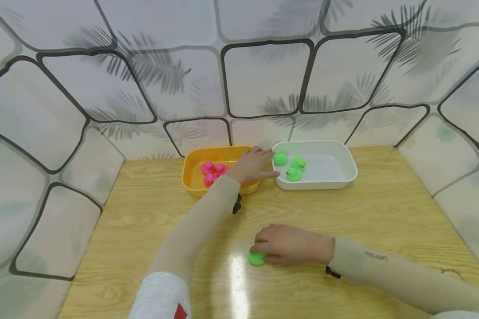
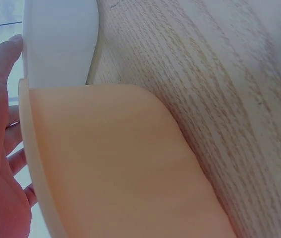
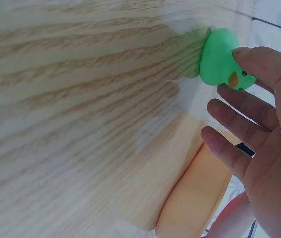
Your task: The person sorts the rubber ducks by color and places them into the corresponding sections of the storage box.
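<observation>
My right hand [image 1: 289,243] pinches a green rubber duck [image 3: 221,57] between thumb and fingers, low over the table's front middle. In the right wrist view the duck's orange beak faces the fingers. My left hand [image 1: 252,166] stretches across the right end of the orange tub [image 1: 189,186], fingers spread and holding nothing, their tips at the left rim of the white tub [image 1: 331,185]. Inside the orange tub lie several pink ducks [image 1: 210,179], partly hidden behind the left arm. Three green ducks [image 1: 293,174] sit at the left end of the white tub.
Both tubs stand side by side at the back of the wooden table [image 1: 143,221], close to the patterned cloth wall [image 1: 263,79]. Similar cloth rises along the left and right sides.
</observation>
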`<move>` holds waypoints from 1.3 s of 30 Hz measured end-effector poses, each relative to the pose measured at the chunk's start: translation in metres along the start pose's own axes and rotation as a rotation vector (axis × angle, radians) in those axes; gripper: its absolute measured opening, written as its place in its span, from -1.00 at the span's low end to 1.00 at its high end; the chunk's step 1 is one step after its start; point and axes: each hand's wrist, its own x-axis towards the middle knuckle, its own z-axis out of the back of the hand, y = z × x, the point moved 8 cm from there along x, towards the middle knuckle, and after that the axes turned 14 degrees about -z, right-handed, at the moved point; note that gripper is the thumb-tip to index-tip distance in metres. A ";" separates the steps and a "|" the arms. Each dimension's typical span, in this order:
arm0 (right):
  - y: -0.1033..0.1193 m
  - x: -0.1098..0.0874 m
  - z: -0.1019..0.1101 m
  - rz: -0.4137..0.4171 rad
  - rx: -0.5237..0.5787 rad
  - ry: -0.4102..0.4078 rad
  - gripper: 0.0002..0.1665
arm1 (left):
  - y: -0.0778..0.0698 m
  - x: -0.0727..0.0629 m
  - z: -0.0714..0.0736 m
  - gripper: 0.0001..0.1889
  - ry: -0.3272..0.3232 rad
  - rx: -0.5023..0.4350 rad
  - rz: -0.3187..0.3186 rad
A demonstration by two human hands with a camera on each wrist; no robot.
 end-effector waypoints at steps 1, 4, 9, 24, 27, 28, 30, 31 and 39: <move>-0.001 -0.001 0.001 -0.004 0.009 -0.003 -0.60 | 0.000 0.000 0.000 -0.11 0.000 -0.001 0.000; -0.005 -0.005 0.004 -0.016 0.028 -0.020 -0.64 | 0.000 0.000 0.000 -0.11 0.000 0.000 -0.002; -0.016 -0.014 0.014 -0.056 0.090 -0.025 -0.67 | 0.001 0.001 -0.001 -0.11 -0.001 0.004 -0.005; -0.085 -0.057 0.080 -0.215 0.070 -0.167 -0.69 | 0.003 0.001 -0.004 -0.11 0.004 0.017 -0.003; -0.102 -0.063 0.097 -0.253 0.024 -0.224 -0.68 | 0.003 0.001 -0.004 -0.11 0.002 0.013 -0.006; -0.109 -0.065 0.102 -0.269 0.007 -0.239 -0.68 | 0.003 0.001 -0.003 -0.11 0.002 0.012 -0.008; -0.122 -0.068 0.111 -0.305 -0.014 -0.254 -0.67 | 0.002 0.001 -0.003 -0.11 0.000 0.009 -0.011; -0.129 -0.070 0.114 -0.325 -0.021 -0.254 -0.68 | 0.002 0.001 -0.002 -0.12 0.000 0.008 -0.011; -0.181 -0.072 0.124 -0.501 -0.001 -0.143 -0.69 | 0.002 0.001 -0.001 -0.12 -0.004 -0.004 -0.008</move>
